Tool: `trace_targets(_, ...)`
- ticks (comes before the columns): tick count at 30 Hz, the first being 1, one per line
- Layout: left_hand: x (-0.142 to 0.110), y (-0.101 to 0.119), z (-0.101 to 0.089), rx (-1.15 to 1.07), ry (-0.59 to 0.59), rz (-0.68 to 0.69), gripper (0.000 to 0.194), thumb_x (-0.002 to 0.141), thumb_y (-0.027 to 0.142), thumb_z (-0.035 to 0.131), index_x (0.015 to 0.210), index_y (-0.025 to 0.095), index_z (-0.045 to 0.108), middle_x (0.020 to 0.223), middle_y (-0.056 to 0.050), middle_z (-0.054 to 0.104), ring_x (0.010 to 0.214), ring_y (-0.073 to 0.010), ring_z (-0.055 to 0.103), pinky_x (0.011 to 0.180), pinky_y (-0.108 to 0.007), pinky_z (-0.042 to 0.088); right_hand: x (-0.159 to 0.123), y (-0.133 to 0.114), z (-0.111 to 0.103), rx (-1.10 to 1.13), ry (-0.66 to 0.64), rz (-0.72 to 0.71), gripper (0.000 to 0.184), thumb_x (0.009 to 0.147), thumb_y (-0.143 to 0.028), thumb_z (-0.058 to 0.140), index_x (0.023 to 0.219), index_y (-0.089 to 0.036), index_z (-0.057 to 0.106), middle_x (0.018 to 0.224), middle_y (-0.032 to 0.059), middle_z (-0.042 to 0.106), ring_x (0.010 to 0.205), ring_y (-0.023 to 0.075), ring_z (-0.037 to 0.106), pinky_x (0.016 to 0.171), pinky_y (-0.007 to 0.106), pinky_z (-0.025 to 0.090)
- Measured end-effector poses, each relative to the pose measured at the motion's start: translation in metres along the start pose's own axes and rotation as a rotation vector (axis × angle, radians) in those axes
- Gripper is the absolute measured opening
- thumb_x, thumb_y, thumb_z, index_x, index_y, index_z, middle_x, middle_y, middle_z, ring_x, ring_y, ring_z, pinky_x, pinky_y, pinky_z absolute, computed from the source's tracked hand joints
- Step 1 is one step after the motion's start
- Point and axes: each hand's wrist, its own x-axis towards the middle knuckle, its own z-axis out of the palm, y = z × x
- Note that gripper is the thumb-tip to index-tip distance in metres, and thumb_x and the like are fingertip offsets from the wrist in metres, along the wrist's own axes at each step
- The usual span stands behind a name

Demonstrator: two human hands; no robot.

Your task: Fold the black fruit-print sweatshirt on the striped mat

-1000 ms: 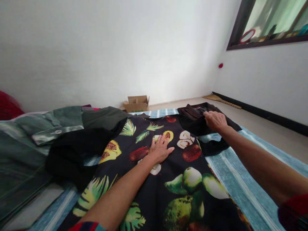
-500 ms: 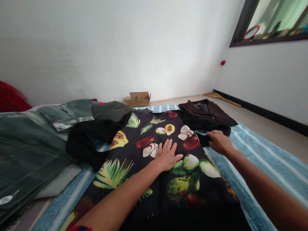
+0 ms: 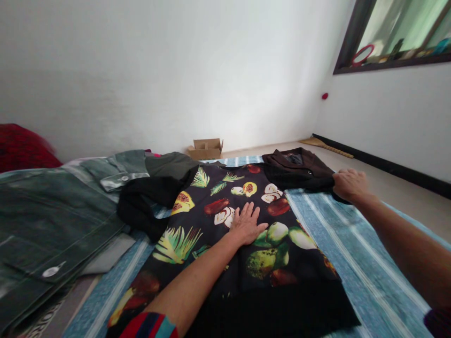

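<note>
One fruit-print shirt (image 3: 209, 230), long axis running away, neckline (image 3: 229, 167) toward wall (image 3: 197, 70), left hand (image 3: 247, 226) spread flat on it, right hand (image 3: 350, 184) clenching its sleeve (image 3: 299, 182) — green jacket (image 3: 66, 211) left, brown garment (image 3: 313, 165) behind.

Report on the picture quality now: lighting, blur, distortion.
Head view: soft light, the white wall brighter right of centre than at far left; head view: the black hem of the printed top shows little detail; head view: the red item looks blurred, the grey-green jacket seemingly stretched.
</note>
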Motion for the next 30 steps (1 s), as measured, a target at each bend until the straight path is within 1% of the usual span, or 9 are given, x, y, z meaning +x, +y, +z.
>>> trace_targets(2, -0.001, 0.001, -0.002, -0.012, -0.009, -0.001, 0.07, 0.087, 0.061, 0.026, 0.141, 0.016, 0.026, 0.151, -0.012, 0.015, 0.138, -0.0261, 0.006, 0.108, -0.051, 0.009, -0.015, -0.014, 0.007, 0.084, -0.049, -0.015, 0.03, 0.081, -0.014, 0.048, 0.105, -0.014, 0.065, 0.104, 0.0167, 0.063, 0.097, 0.0297, 0.058, 0.073, 0.035, 0.04)
trace_targets(4, -0.005, 0.003, -0.007, -0.025, -0.022, 0.0, 0.069, 0.088, 0.06, 0.025, 0.141, 0.016, 0.026, 0.151, -0.012, 0.015, 0.138, -0.026, 0.007, 0.108, -0.05, 0.01, -0.034, -0.037, 0.022, 0.179, -0.117, -0.046, 0.028, 0.084, -0.03, 0.048, 0.104, -0.02, 0.066, 0.096, 0.0105, 0.067, 0.088, 0.025, 0.062, 0.066, 0.029, 0.041)
trace_targets(8, -0.026, 0.007, -0.017, -0.056, -0.055, 0.015, 0.068, 0.089, 0.059, 0.021, 0.141, 0.015, 0.025, 0.15, -0.013, 0.016, 0.138, -0.0252, 0.009, 0.109, -0.047, 0.014, -0.067, -0.077, 0.051, 0.315, -0.19, -0.063, 0.047, 0.082, -0.054, 0.048, 0.104, -0.015, 0.065, 0.094, 0.0116, 0.067, 0.085, 0.0237, 0.063, 0.063, 0.027, 0.042)
trace_targets(12, -0.066, 0.007, -0.021, -0.093, -0.089, 0.056, 0.067, 0.089, 0.058, 0.024, 0.141, 0.014, 0.026, 0.15, -0.013, 0.017, 0.138, -0.0254, 0.01, 0.109, -0.045, 0.015, -0.085, -0.089, 0.065, 0.39, -0.202, -0.022, 0.05, 0.078, -0.045, 0.057, 0.117, -0.013, 0.055, 0.094, 0.0107, 0.066, 0.085, 0.0227, 0.063, 0.063, 0.026, 0.042)
trace_targets(16, -0.104, 0.006, -0.011, -0.084, -0.061, 0.048, 0.064, 0.09, 0.055, 0.026, 0.14, 0.015, 0.029, 0.15, -0.012, 0.018, 0.138, -0.024, 0.01, 0.11, -0.043, 0.014, -0.094, -0.087, 0.069, 0.432, -0.196, 0.003, 0.04, 0.079, -0.032, 0.057, 0.114, -0.014, 0.054, 0.085, 0.0069, 0.066, 0.079, 0.019, 0.063, 0.064, 0.024, 0.042)
trace_targets(20, -0.119, 0.008, 0.0, -0.073, -0.014, 0.059, 0.063, 0.091, 0.055, 0.023, 0.141, 0.017, 0.026, 0.151, -0.01, 0.016, 0.139, -0.0227, 0.007, 0.11, -0.045, 0.014, -0.101, -0.086, 0.064, 0.41, -0.177, -0.02, 0.035, 0.081, -0.027, 0.054, 0.114, -0.017, 0.054, 0.085, 0.0051, 0.066, 0.08, 0.0186, 0.062, 0.064, 0.024, 0.042)
trace_targets(25, -0.118, 0.013, 0.005, -0.064, 0.002, 0.049, 0.063, 0.091, 0.056, 0.025, 0.14, 0.017, 0.028, 0.151, -0.011, 0.016, 0.138, -0.0235, 0.008, 0.11, -0.046, 0.013, -0.122, -0.098, 0.036, 0.291, -0.141, -0.085, 0.033, 0.08, -0.019, 0.051, 0.112, -0.015, 0.056, 0.097, 0.0127, 0.062, 0.091, 0.0277, 0.06, 0.068, 0.032, 0.042)
trace_targets(28, -0.118, 0.015, 0.004, -0.06, 0.011, 0.046, 0.062, 0.09, 0.055, 0.027, 0.139, 0.016, 0.03, 0.15, -0.012, 0.017, 0.138, -0.0246, 0.01, 0.109, -0.047, 0.014, -0.149, -0.12, 0.016, 0.308, -0.131, -0.264, 0.028, 0.082, -0.023, 0.05, 0.108, -0.019, 0.058, 0.102, 0.0103, 0.06, 0.094, 0.026, 0.058, 0.075, 0.033, 0.042)
trace_targets(30, -0.12, 0.016, 0.003, -0.062, 0.015, 0.048, 0.061, 0.091, 0.053, 0.027, 0.138, 0.016, 0.03, 0.15, -0.012, 0.017, 0.138, -0.0247, 0.01, 0.109, -0.047, 0.015, -0.173, -0.138, 0.005, 0.418, -0.124, -0.485, 0.028, 0.082, -0.025, 0.05, 0.109, -0.019, 0.058, 0.103, 0.0085, 0.06, 0.093, 0.0234, 0.058, 0.079, 0.033, 0.043)
